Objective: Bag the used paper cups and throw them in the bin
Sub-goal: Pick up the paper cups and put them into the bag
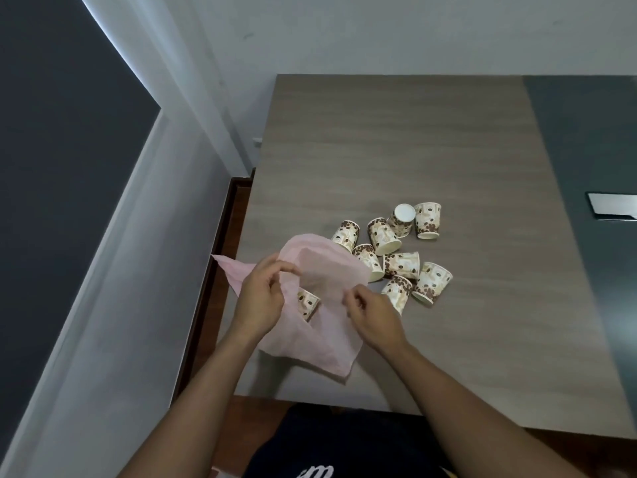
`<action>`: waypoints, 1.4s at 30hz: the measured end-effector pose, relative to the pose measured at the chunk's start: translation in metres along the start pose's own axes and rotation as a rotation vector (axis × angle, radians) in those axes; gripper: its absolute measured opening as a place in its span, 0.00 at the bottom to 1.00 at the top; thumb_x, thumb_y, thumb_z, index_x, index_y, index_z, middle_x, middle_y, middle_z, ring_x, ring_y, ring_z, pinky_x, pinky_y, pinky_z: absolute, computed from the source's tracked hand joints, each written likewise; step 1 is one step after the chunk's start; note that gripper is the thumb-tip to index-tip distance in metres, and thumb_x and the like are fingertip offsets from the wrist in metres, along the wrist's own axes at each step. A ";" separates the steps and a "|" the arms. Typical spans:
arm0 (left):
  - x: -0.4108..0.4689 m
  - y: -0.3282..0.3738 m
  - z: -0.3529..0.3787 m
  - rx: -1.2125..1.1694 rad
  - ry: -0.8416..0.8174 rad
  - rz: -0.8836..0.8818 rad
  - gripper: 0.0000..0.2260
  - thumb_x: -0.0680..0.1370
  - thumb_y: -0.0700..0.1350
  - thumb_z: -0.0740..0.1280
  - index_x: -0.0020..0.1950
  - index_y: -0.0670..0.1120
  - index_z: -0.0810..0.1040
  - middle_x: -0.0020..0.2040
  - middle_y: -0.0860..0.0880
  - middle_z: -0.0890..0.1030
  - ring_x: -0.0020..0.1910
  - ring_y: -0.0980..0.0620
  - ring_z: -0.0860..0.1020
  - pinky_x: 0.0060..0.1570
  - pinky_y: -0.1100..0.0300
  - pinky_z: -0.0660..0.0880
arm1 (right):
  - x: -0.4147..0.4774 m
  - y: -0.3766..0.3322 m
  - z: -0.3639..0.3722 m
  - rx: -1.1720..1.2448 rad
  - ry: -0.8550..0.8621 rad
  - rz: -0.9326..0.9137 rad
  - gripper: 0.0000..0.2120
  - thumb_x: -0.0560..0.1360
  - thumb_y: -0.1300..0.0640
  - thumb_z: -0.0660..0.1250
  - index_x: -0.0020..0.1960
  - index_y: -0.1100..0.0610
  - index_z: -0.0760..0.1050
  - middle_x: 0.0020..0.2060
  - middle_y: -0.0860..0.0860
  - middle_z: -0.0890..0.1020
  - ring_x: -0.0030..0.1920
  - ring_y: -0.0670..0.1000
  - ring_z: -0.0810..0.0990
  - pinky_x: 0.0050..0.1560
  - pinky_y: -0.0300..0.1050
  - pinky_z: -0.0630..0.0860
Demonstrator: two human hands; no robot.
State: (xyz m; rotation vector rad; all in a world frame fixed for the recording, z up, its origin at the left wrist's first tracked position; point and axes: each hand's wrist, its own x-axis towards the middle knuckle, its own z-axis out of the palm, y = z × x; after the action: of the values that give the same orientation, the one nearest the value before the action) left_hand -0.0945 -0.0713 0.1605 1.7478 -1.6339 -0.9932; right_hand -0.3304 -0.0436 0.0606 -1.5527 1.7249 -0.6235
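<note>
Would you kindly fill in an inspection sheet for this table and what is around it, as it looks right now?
Surface: wooden table, grey-brown, with a darker section along its right side.
Job's things: pink bag lying at the table's left edge, partly over it; one cup shows through its opening; nine more paper cups clustered beside it, most tipped over. No bin in view.
Clutter: flat dark-edged device, cut off at the right.
Grippers: left hand and right hand each pinch the bag's mouth with their fingers.
Cables: nothing seen.
Surroundings: pale wall, dark panel on the left.
</note>
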 end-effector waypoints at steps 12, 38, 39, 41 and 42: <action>-0.010 -0.012 -0.004 0.336 -0.138 -0.100 0.28 0.80 0.33 0.68 0.81 0.46 0.73 0.80 0.49 0.72 0.76 0.46 0.73 0.71 0.57 0.69 | -0.017 0.085 -0.025 -0.593 -0.185 0.296 0.26 0.83 0.50 0.66 0.80 0.53 0.70 0.86 0.58 0.54 0.81 0.66 0.63 0.74 0.65 0.71; -0.010 0.015 -0.005 0.069 -0.320 0.097 0.31 0.82 0.35 0.62 0.85 0.54 0.68 0.84 0.59 0.67 0.79 0.53 0.70 0.78 0.45 0.71 | -0.020 -0.055 0.036 0.029 -0.312 -0.139 0.22 0.82 0.59 0.58 0.73 0.59 0.78 0.68 0.58 0.81 0.68 0.56 0.78 0.71 0.50 0.74; -0.010 0.017 -0.004 0.064 -0.314 0.094 0.31 0.82 0.35 0.63 0.85 0.54 0.68 0.84 0.59 0.67 0.78 0.51 0.72 0.78 0.45 0.72 | -0.018 -0.057 0.037 0.031 -0.365 -0.154 0.23 0.80 0.61 0.57 0.72 0.60 0.78 0.69 0.58 0.80 0.70 0.55 0.76 0.71 0.48 0.73; -0.009 0.017 -0.003 0.060 -0.310 0.086 0.32 0.82 0.35 0.63 0.85 0.54 0.67 0.84 0.58 0.67 0.77 0.48 0.73 0.77 0.46 0.72 | -0.016 -0.056 0.036 0.060 -0.401 -0.131 0.20 0.79 0.61 0.59 0.66 0.60 0.83 0.70 0.56 0.79 0.72 0.52 0.76 0.71 0.45 0.73; -0.008 0.016 -0.001 0.058 -0.312 0.076 0.32 0.82 0.35 0.63 0.85 0.53 0.66 0.85 0.57 0.66 0.79 0.49 0.71 0.78 0.46 0.72 | -0.015 -0.052 0.033 0.089 -0.364 -0.096 0.18 0.81 0.60 0.61 0.64 0.58 0.85 0.70 0.53 0.81 0.70 0.50 0.78 0.70 0.44 0.75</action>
State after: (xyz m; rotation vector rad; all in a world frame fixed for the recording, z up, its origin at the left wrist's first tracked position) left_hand -0.1029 -0.0657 0.1754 1.6145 -1.9221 -1.2427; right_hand -0.2720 -0.0334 0.0827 -1.5810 1.3409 -0.4257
